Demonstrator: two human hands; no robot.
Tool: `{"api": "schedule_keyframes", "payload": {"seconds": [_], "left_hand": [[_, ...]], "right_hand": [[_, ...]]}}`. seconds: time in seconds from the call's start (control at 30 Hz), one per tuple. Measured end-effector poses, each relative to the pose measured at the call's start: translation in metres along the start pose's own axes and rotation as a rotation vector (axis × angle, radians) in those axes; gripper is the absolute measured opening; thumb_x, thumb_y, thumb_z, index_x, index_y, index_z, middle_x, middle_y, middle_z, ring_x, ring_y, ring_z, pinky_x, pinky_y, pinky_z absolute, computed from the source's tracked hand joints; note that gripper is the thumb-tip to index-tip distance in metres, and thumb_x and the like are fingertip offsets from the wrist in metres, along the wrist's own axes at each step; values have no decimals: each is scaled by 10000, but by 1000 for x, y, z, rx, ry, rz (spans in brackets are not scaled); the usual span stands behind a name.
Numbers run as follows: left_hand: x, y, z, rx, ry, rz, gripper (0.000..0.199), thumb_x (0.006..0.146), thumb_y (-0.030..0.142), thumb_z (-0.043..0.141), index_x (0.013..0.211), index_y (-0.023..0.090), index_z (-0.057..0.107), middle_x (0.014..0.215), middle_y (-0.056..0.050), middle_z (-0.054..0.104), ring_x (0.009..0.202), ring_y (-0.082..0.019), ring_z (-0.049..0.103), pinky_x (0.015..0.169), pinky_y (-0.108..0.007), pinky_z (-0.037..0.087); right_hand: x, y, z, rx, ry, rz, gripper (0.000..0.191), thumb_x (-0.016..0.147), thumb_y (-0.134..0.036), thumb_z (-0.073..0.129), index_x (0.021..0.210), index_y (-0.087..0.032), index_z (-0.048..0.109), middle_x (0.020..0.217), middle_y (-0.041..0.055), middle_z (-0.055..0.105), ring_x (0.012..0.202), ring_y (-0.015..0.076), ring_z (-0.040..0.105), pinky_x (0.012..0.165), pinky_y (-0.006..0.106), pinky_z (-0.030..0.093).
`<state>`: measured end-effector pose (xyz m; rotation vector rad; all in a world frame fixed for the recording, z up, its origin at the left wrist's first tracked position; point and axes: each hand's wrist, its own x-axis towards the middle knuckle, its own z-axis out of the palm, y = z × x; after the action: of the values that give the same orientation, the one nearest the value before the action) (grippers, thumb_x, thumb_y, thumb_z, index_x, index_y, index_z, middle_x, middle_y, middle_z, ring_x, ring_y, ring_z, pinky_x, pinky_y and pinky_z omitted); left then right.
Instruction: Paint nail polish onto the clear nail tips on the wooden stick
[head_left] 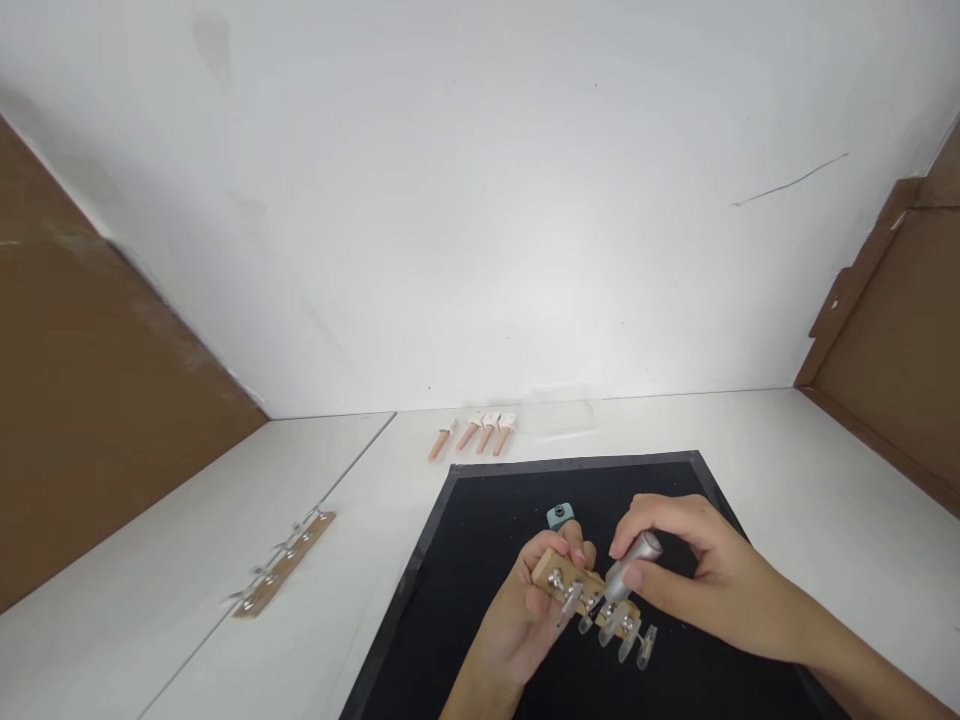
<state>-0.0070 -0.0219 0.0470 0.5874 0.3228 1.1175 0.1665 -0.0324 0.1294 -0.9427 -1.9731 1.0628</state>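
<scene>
My left hand (525, 610) grips the upper left end of a small wooden strip (553, 570), raised over a black mat (487, 520). Several clear plastic pieces on metal fittings (609, 622) stick out from the strip. My right hand (697, 575) pinches a silver cylindrical tool (632, 566) between thumb and fingers. The tool slants down to the middle of the strip, and its tip is hidden among the fittings. A teal object with a dark round centre (559, 515) shows just beyond my left fingers.
Another wooden strip with metal fittings (285, 565) lies on the white table (375, 560) at the left. Several pieces with tan handles and white heads (486, 432) lie behind the mat, beside a faint transparent sheet (556, 418). Brown panels (97, 380) flank the table.
</scene>
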Motion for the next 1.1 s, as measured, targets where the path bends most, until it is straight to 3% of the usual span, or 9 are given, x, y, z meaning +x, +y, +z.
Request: {"api": "schedule_keyframes", "payload": {"seconds": [0.33, 0.6, 0.8, 1.1], "left_hand": [[-3, -2, -8, -33, -2, 16, 305, 423, 372, 832, 659, 226, 703, 673, 22, 502, 609, -105, 457, 524, -227, 340], [-1, 0, -5, -17, 28, 5, 322, 411, 386, 832, 656, 226, 696, 679, 21, 501, 626, -107, 464, 545, -226, 363], [4, 0, 0, 0, 27, 10, 307, 439, 317, 840, 680, 218, 678, 696, 23, 502, 637, -107, 468, 577, -231, 384], [3, 3, 3, -11, 32, -7, 321, 443, 325, 837, 678, 212, 650, 709, 26, 488, 638, -110, 472, 588, -239, 392]], "right_hand": [[1, 3, -6, -81, 77, 12, 84, 838, -241, 541, 777, -209, 589, 668, -10, 530, 609, 135, 493, 554, 261, 435], [-1, 1, -3, -46, 70, -8, 65, 834, -217, 548, 795, -214, 600, 668, -15, 528, 596, 126, 495, 542, 249, 443], [-1, -4, 0, -3, 28, -45, 83, 814, -154, 566, 808, -218, 619, 733, -8, 613, 636, 123, 555, 589, 242, 497], [1, -3, 1, -13, 39, -26, 93, 816, -185, 570, 836, -239, 643, 779, 7, 658, 651, 139, 590, 597, 252, 525]]}}
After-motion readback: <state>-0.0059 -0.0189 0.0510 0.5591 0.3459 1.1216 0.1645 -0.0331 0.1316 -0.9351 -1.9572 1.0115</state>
